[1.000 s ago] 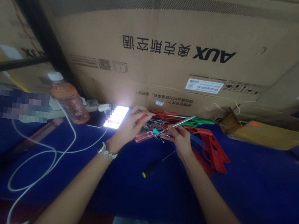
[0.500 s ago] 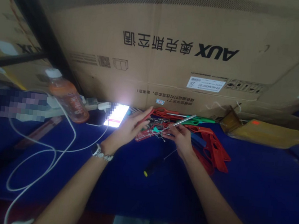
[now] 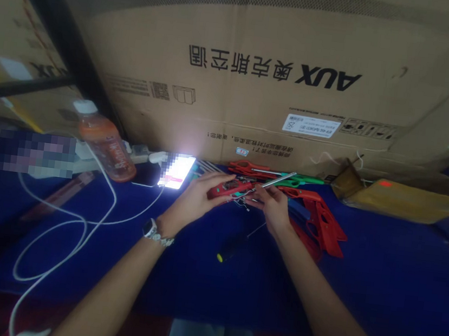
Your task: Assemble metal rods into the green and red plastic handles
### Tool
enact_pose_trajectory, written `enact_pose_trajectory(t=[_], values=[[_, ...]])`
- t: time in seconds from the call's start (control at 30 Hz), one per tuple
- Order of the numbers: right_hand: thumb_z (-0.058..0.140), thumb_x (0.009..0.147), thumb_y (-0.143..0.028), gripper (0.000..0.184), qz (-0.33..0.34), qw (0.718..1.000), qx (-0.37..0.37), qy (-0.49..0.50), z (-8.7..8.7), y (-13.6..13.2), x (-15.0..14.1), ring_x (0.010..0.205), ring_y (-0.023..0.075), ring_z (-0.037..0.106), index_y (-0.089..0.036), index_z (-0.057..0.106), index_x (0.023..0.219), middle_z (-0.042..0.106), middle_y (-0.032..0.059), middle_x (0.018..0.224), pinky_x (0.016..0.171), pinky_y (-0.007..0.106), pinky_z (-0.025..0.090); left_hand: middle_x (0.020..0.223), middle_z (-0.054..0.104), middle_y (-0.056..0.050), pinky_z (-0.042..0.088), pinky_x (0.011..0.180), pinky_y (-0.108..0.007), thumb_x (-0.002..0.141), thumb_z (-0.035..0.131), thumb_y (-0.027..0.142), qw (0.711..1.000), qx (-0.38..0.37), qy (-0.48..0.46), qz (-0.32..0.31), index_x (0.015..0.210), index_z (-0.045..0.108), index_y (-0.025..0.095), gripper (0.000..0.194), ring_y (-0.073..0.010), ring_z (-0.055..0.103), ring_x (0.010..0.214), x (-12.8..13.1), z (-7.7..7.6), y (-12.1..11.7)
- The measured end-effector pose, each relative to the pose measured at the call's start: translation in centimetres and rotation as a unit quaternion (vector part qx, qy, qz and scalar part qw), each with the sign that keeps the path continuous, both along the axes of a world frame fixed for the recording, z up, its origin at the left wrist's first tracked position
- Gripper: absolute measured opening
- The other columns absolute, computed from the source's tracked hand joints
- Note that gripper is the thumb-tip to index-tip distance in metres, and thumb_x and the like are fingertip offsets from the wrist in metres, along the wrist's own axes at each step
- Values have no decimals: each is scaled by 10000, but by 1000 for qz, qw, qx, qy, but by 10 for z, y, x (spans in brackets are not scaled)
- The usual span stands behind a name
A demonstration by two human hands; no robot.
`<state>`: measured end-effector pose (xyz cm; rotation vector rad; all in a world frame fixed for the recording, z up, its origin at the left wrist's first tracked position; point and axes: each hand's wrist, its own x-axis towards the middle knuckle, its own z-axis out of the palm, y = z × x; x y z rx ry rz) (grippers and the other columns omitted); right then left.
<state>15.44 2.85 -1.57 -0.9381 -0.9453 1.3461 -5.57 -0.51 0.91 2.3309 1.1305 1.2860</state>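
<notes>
My left hand (image 3: 199, 195) is closed round a red plastic shell (image 3: 222, 189), thumb above it and fingers below. The shell's hollow side shows small parts in it. In my right hand (image 3: 275, 211), a thin metal tube (image 3: 282, 179) is pinched between thumb and fingers, slanting up to the right. Fine wires (image 3: 244, 205) hang between the two hands, close to my right fingertips. Other red shells (image 3: 329, 227) lie to the right of my right hand. Below the hands rests a screwdriver (image 3: 231, 248) with a dark, yellow-ended handle.
Behind the blue tabletop (image 3: 193, 289) stands a large cardboard box (image 3: 242, 23). On the left are a drink bottle (image 3: 107, 142), a lit phone (image 3: 178, 172) and a looped white cable (image 3: 79, 251). Green pieces (image 3: 288, 181) lie behind my right hand, a yellow packet (image 3: 404, 201) farther right.
My left hand has brought the red shell down and right, close to the right hand, and turned it so its hollow side shows. My right hand keeps the metal tube almost where it was.
</notes>
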Motion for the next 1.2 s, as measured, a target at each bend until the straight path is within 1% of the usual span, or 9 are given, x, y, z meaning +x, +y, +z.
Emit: enact_pose_trajectory(t=[0.1, 0.2, 0.27, 0.43, 0.5, 0.67, 0.8, 1.0, 1.2], values=[[906, 591, -398, 388, -3, 1000, 3, 10, 0, 1, 0, 557, 153, 692, -176, 621, 732, 674, -13, 664, 635, 371, 684, 1251, 691, -91, 497, 1037, -505, 859, 729, 297, 998, 35, 36, 26, 1322, 603, 259, 481, -256, 617, 1183, 12, -3, -4], [915, 560, -418, 410, -5, 1000, 7, 16, 0, 1, -1, 556, 150, 689, -166, 642, 733, 680, -13, 675, 614, 364, 683, 1275, 691, -87, 430, 1106, -566, 863, 720, 262, 993, 78, 80, 42, 1298, 623, 228, 447, -293, 520, 1329, 21, -9, -5], [917, 549, -422, 417, -6, 1000, 8, 19, 0, 1, -2, 556, 148, 687, -159, 649, 731, 686, -11, 680, 601, 354, 681, 1300, 682, -83, 397, 1133, -587, 875, 705, 241, 991, 79, 101, 48, 1307, 618, 223, 441, -297, 482, 1375, 23, -12, -4], [910, 581, -409, 399, 5, 1000, 9, 25, 1, -1, -4, 555, 154, 694, -158, 642, 739, 678, -10, 641, 594, 342, 677, 1351, 653, -104, 476, 1111, -477, 874, 705, 218, 994, 31, 88, 53, 1343, 601, 203, 481, -249, 583, 1290, 22, -17, -2], [907, 591, -415, 398, 11, 999, 12, 27, 2, -2, -4, 561, 161, 702, -160, 644, 746, 685, -5, 644, 594, 343, 676, 1379, 633, -117, 475, 1120, -438, 886, 690, 216, 995, 14, 78, 53, 1359, 590, 182, 485, -231, 595, 1281, 22, -18, -2], [913, 568, -426, 422, 10, 999, 13, 31, 5, -3, -5, 527, 157, 690, -160, 626, 725, 672, -14, 618, 606, 350, 679, 1403, 618, -101, 458, 1138, -433, 900, 672, 211, 996, -9, 71, 55, 1382, 576, 197, 492, -223, 586, 1297, 23, -20, -1], [917, 547, -430, 431, 9, 999, 13, 39, 5, -4, -5, 523, 152, 685, -161, 626, 718, 680, -14, 614, 587, 329, 671, 1391, 623, -102, 477, 1117, -432, 900, 669, 198, 996, -2, 75, 53, 1374, 585, 205, 482, -225, 601, 1275, 23, -20, -1], [902, 570, -423, 412, 8, 999, 13, 38, 5, -4, -5, 535, 151, 684, -162, 624, 725, 680, -12, 622, 610, 341, 673, 1297, 654, -88, 549, 1008, -344, 901, 669, 204, 994, 7, 83, 67, 1363, 593, 217, 468, -197, 668, 1144, 24, -22, -2], [904, 564, -444, 432, -6, 999, 17, 36, 5, -5, -6, 525, 158, 686, -164, 612, 713, 655, -22, 587, 620, 360, 676, 1193, 639, -68, 570, 905, -298, 966, 573, 258, 982, 38, 150, 111, 1426, 524, 243, 463, -186, 661, 1065, 27, -31, 0]])
